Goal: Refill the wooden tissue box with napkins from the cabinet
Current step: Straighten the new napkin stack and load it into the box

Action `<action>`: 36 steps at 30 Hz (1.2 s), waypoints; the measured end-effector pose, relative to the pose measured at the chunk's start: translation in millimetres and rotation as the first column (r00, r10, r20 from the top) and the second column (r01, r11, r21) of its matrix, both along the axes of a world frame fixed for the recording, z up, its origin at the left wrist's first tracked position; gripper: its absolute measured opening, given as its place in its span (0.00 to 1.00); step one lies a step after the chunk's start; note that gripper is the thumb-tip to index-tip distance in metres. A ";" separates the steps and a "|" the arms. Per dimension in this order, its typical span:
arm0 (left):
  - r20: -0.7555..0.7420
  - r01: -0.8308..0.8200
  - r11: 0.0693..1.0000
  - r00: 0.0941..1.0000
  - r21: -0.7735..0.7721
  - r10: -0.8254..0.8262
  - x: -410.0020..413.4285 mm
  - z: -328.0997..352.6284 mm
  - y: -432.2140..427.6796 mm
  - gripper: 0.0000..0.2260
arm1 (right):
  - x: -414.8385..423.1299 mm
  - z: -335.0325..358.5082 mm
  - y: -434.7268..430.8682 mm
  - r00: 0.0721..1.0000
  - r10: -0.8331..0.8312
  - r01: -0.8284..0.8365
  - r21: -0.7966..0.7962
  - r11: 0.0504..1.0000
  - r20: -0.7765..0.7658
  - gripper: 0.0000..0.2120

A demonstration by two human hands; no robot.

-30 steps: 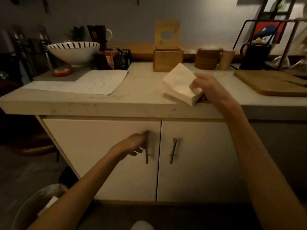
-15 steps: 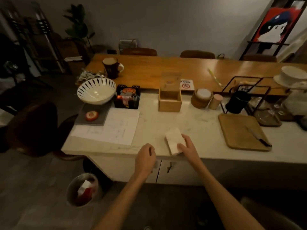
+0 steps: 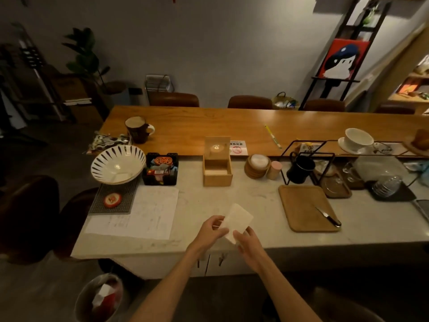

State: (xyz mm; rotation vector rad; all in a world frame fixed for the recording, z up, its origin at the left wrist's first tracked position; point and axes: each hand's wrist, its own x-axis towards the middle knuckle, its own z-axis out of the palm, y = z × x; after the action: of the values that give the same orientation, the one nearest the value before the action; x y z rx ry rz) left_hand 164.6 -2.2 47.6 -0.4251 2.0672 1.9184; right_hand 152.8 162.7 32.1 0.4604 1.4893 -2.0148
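A white stack of napkins (image 3: 238,219) is held just above the near part of the pale counter (image 3: 255,201). My left hand (image 3: 210,231) grips its left edge and my right hand (image 3: 247,240) grips its near right corner. The wooden tissue box (image 3: 217,174) stands at the back of the counter with its lid (image 3: 217,147) tipped up and open. The white cabinet doors (image 3: 213,263) under the counter are closed.
A striped bowl (image 3: 117,165) and a black caddy (image 3: 160,169) stand left of the box, with sheets of paper (image 3: 141,214) in front. Right of it are coasters (image 3: 256,166), a black mug (image 3: 300,169) and a wooden board (image 3: 306,206) with a knife (image 3: 328,216). A bin (image 3: 99,298) sits below left.
I stood up from the cabinet, so the view rose above the counter. My left hand left the door handle and joined the right hand on the napkin stack, lifting it slightly.
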 end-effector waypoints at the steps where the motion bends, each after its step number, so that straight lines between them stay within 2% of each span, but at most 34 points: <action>1: -0.063 -0.001 0.999 0.998 -0.049 -0.002 -5.3 0.8 -1.6 0.16 | -7.6 2.7 1.5 0.998 0.040 -0.036 0.072 0.997 -0.052 0.30; 3: -0.170 0.014 0.980 0.984 -0.199 -0.049 -14.9 1.1 -7.0 0.15 | -26.0 6.7 7.5 0.971 0.149 -0.103 0.230 0.968 -0.190 0.30; 5: -0.245 0.072 0.924 0.954 -0.375 -0.174 -27.3 -0.6 -14.1 0.14 | -50.9 7.2 13.0 0.905 0.296 -0.169 0.380 0.909 -0.306 0.35; 8: -0.257 0.122 0.852 0.924 -0.509 -0.285 -49.8 -5.0 -21.5 0.14 | -87.0 0.1 11.7 0.775 0.500 -0.217 0.579 0.786 -0.388 0.39; 11: -0.267 0.110 0.818 0.913 -0.565 -0.307 -72.6 -20.2 -25.4 0.14 | -117.7 -16.7 2.2 0.690 0.548 -0.190 0.612 0.768 -0.473 0.29; 13: -0.290 0.091 0.809 0.906 -0.581 -0.309 -81.9 -30.6 -28.1 0.14 | -130.9 -27.3 -1.1 0.670 0.554 -0.176 0.619 0.765 -0.494 0.20; 16: -0.308 0.014 0.823 0.923 -0.567 -0.229 -86.9 -37.6 -29.5 0.15 | -137.1 -29.8 -0.7 0.692 0.563 -0.181 0.645 0.742 -0.453 0.16; 20: -0.217 0.042 0.880 0.962 -0.474 -0.163 -84.7 -48.3 -26.3 0.23 | -135.0 -32.4 1.0 0.661 0.627 -0.240 0.676 0.697 -0.412 0.23; 23: -0.120 0.011 0.931 0.991 -0.364 -0.059 -82.1 -59.2 -19.6 0.29 | -132.5 -36.5 -0.2 0.714 0.578 -0.275 0.602 0.750 -0.394 0.31; 25: -0.113 -0.024 0.942 0.993 -0.335 -0.015 -81.9 -63.5 -19.4 0.31 | -132.8 -37.3 -1.7 0.747 0.532 -0.268 0.553 0.789 -0.398 0.33; 31: -0.118 -0.015 0.956 0.993 -0.291 -0.020 -76.8 -69.2 -21.6 0.37 | -121.9 -39.1 -8.3 0.831 0.425 -0.250 0.442 0.861 -0.359 0.35; 36: -0.119 0.033 0.965 0.991 -0.262 -0.066 -78.3 -69.6 -12.0 0.34 | -119.0 -45.2 -15.0 0.850 0.396 -0.237 0.419 0.876 -0.347 0.35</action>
State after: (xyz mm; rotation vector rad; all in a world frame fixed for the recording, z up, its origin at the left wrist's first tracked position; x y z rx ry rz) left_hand 86.3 -14.1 -22.1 -0.3100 2.3999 1.6917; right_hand 33.7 147.7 -13.1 -0.1105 2.0661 -1.6320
